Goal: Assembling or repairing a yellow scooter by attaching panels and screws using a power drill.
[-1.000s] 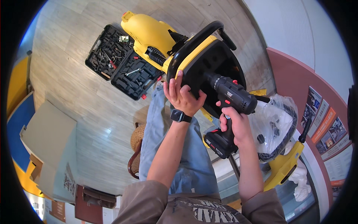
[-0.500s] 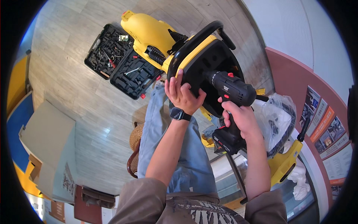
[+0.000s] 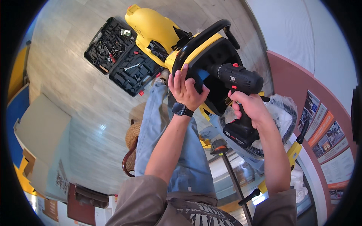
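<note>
A yellow machine [image 3: 154, 30] with a black looped handle [image 3: 200, 40] stands tilted in front of me, its black recessed face [image 3: 226, 56] turned my way. My left hand [image 3: 186, 90], its fingers spread, lies against the left edge of that face by the handle. A watch is on that wrist. In my right hand [image 3: 250, 107] is a black cordless drill [image 3: 241, 80] with red buttons, gripped by its handle. The drill's chuck points left into the recess, where a blue patch shows beside it. Its tip is hidden in the dark there.
An open black tool case [image 3: 130, 71] with a wrench and other tools lies on the floor, far left of the machine. A plastic-wrapped item [image 3: 281, 113] is on the right. Left of my legs is a woven brown object [image 3: 132, 137]; a large box [image 3: 41, 132] stands farther left.
The drill has shifted right and slightly down, and a blue patch now shows in the recess. My left hand stays against the machine's face. The whole view has shifted a little.
</note>
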A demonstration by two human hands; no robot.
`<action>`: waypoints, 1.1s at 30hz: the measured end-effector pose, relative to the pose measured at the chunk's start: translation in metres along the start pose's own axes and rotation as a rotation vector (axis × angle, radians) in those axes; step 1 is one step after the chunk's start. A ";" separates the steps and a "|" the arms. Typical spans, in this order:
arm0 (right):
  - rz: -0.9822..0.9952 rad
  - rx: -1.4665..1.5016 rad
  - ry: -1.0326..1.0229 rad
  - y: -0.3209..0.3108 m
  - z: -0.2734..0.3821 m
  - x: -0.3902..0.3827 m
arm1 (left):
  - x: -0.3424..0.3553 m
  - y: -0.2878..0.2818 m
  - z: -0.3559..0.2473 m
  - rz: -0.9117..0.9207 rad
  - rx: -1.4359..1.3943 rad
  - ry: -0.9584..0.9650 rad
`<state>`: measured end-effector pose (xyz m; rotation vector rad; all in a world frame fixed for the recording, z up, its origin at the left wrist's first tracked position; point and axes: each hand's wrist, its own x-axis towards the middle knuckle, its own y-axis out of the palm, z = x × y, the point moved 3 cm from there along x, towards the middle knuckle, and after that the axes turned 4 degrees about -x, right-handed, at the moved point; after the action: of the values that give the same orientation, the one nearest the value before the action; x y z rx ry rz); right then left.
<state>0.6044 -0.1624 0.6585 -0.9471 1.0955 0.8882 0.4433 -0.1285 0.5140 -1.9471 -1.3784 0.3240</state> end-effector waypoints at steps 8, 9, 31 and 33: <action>0.009 0.010 0.020 -0.005 0.002 0.002 | -0.001 0.000 -0.001 0.011 0.008 -0.008; 0.005 -0.008 0.000 -0.005 0.001 0.003 | -0.001 0.000 -0.001 0.018 0.009 -0.010; -0.060 -0.588 -0.270 -0.030 0.003 0.018 | -0.001 0.001 0.000 0.054 -0.007 -0.022; -0.147 -0.760 -0.393 -0.033 0.012 0.010 | -0.002 0.000 0.001 0.080 -0.015 -0.030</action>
<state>0.6407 -0.1613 0.6565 -1.3699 0.3278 1.3341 0.4419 -0.1300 0.5128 -2.0213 -1.3278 0.3829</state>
